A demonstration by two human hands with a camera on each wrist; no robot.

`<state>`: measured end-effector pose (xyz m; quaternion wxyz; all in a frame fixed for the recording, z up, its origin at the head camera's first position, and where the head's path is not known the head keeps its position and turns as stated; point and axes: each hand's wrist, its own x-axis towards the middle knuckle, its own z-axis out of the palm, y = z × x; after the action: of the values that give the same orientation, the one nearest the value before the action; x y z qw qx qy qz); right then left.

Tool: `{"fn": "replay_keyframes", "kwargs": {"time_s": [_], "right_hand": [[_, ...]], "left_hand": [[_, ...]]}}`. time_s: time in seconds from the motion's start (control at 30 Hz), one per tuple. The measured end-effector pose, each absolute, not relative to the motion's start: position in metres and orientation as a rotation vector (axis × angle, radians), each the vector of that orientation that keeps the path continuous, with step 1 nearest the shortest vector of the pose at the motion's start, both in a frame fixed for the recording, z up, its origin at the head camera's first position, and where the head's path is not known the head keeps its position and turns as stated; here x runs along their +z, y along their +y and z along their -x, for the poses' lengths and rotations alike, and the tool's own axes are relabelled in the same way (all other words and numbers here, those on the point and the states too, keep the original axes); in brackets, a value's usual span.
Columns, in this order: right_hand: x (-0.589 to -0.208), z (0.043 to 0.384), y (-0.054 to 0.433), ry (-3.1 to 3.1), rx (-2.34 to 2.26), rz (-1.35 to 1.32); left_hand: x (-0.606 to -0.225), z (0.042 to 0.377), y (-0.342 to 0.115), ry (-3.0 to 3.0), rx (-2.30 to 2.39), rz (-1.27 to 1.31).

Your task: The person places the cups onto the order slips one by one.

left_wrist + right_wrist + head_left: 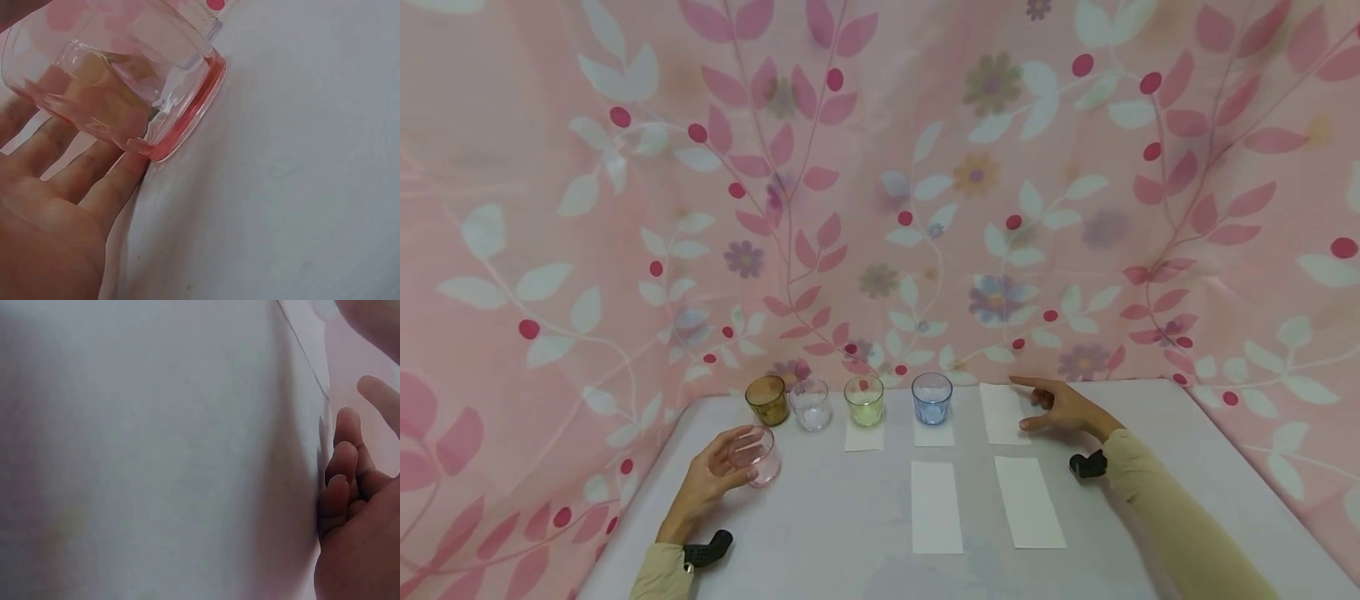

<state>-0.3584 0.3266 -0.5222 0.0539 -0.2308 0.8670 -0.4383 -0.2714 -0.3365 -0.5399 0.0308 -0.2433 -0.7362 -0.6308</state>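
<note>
On the table's left side, my left hand [709, 472] holds a pink glass [763, 458], thumb on the near side and fingers along the far side. In the left wrist view, the fingers lie against the wall of the pink glass [125, 81], whose thick base is close to the white tabletop. My right hand [1060, 408] is at the right end of the back row, beside a white paper card [1000, 415]. Its index finger points left over the card's far edge, the other fingers bend loosely, and it holds nothing.
Along the back stand an amber glass [767, 402], a clear glass [811, 407], a green glass [865, 402] and a blue glass [932, 400]. The green and blue ones are on white cards. Two more cards, a left one [936, 508] and a right one [1030, 503], lie nearer. A floral curtain [880, 192] hangs behind.
</note>
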Motion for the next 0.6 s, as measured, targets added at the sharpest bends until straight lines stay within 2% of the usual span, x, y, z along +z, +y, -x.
{"fn": "replay_keyframes", "kwargs": {"time_s": [0.6], "right_hand": [[-0.5268,0.3560,0.3268,2.695,-1.116,0.640]], "left_hand": [[-0.5397,0.2683,-0.3312,-2.296,-1.924,0.679]]}}
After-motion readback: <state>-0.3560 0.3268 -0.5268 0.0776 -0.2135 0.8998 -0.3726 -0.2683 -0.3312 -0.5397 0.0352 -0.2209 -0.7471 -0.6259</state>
